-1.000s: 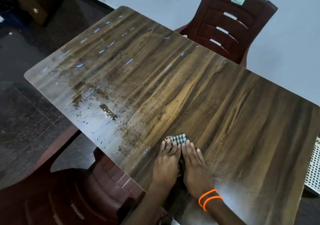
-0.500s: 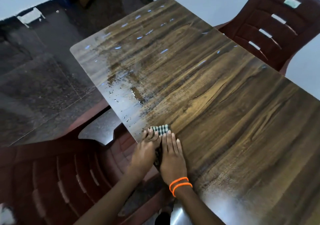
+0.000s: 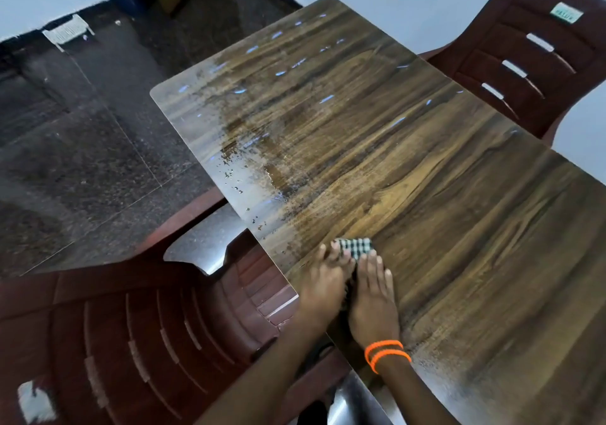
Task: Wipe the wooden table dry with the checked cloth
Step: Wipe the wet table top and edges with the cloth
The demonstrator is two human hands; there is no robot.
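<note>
The wooden table point(image 3: 426, 195) fills the middle and right of the head view. Water drops and a small puddle point(image 3: 275, 175) lie on its left part, with streaks toward the far end. The checked cloth point(image 3: 355, 247) is a small folded pad near the table's near-left edge; only its front end shows beyond my fingers. My left hand point(image 3: 323, 285) and my right hand point(image 3: 372, 296), the right with orange wristbands, lie flat side by side and press down on the cloth.
A dark red plastic chair point(image 3: 147, 336) stands tucked under the table's left edge, below my left arm. A second red chair point(image 3: 531, 64) stands at the far right side. Dark stone floor point(image 3: 82, 149) lies left, with a white wall behind.
Both hands have slid the cloth left along the near edge toward the wet patch. The camera has swung left, so the near chair and floor show more.
</note>
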